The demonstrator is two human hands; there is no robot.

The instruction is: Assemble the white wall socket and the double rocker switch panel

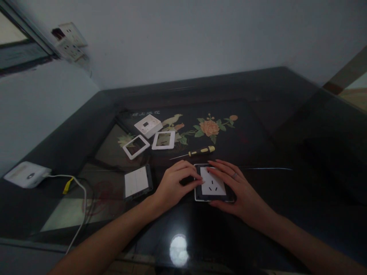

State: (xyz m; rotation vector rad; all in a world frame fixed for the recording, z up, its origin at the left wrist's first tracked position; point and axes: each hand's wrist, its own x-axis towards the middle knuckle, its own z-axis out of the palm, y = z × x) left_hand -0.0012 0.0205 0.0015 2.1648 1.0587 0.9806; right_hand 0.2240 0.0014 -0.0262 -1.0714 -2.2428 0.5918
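A wall socket (213, 185) with a white face and dark surround sits in a white box on the dark table in front of me. My right hand (236, 187) spans it from the right, thumb at the near edge and fingers over the far edge and face. A ring shows on one finger. From the left, my left hand (179, 178) has its thumb and bent fingertips closed together at the socket's left edge. Beyond the hands lies a screwdriver (201, 151) with a yellow and black handle. A switch module (137, 182) with a white face rests left of my left hand.
Two white cover frames (164, 147) (131, 156) and a white mounting box (148, 125) lie at the back left. A white device (28, 174) with a cable (85, 202) and yellow tag is at far left. Wall outlets (70, 42) are on the wall.
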